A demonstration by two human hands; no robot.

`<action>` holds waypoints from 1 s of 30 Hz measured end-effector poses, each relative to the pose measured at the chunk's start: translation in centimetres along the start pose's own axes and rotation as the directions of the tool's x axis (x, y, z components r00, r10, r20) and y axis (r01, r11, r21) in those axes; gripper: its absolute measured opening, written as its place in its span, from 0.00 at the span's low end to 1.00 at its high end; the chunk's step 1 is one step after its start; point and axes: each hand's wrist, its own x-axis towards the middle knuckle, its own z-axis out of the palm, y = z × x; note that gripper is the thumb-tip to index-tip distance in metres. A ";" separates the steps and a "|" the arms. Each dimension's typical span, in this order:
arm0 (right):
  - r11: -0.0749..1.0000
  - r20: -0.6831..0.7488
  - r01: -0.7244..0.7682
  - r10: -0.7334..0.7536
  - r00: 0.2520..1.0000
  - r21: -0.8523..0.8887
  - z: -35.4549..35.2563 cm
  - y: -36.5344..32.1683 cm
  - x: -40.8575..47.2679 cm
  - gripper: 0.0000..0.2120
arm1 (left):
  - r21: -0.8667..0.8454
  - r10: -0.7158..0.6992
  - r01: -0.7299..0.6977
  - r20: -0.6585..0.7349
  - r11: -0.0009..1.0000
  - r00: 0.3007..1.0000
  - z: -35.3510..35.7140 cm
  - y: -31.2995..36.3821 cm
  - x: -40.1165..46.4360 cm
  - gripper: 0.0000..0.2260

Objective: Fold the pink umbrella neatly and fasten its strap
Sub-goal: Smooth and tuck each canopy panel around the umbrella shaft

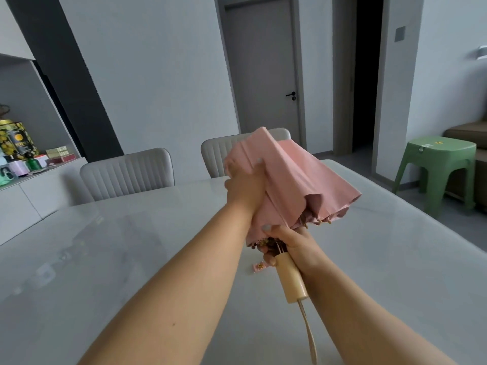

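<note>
The pink umbrella [292,180] is collapsed and held in the air above the white table [105,246], its canopy loose and bunched, tip pointing away from me. My left hand [246,189] grips the canopy fabric on its left side. My right hand [287,245] is closed around the rib ends just above the cream handle [290,279]. A cream wrist cord [309,335] hangs from the handle's end. The pink strap end with a gold snap [259,266] dangles below the canopy, unfastened.
Two grey chairs [129,171] stand at the table's far edge. A green plastic stool [440,167] sits at the right. A sideboard [31,191] with tins and boxes runs along the left. A closed grey door [263,69] is behind.
</note>
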 end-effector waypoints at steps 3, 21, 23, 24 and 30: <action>0.998 0.023 -0.037 0.036 0.999 0.054 0.0 -0.2 -0.4 0.07 | -0.359 -0.116 0.142 0.094 0.922 0.989 -0.6 -2.2 0.7 0.46; 0.912 0.082 -0.400 0.393 0.916 0.093 0.2 -0.7 1.7 0.37 | -0.689 -0.102 0.302 0.317 0.659 0.943 -2.0 -4.5 3.2 0.33; 0.894 0.181 -0.423 0.396 0.900 0.146 0.1 -0.4 1.5 0.36 | -0.683 -0.104 0.304 0.318 0.664 0.942 -1.9 -4.5 2.9 0.34; 0.885 0.242 -0.428 0.382 0.892 0.181 0.0 -0.3 1.4 0.36 | -0.676 -0.104 0.306 0.322 0.670 0.941 -1.7 -4.4 2.7 0.34; 0.832 0.349 -0.455 0.343 0.872 0.319 -1.0 -0.6 1.1 0.33 | -0.604 -0.083 0.267 0.316 0.751 0.945 -1.0 -4.1 2.3 0.33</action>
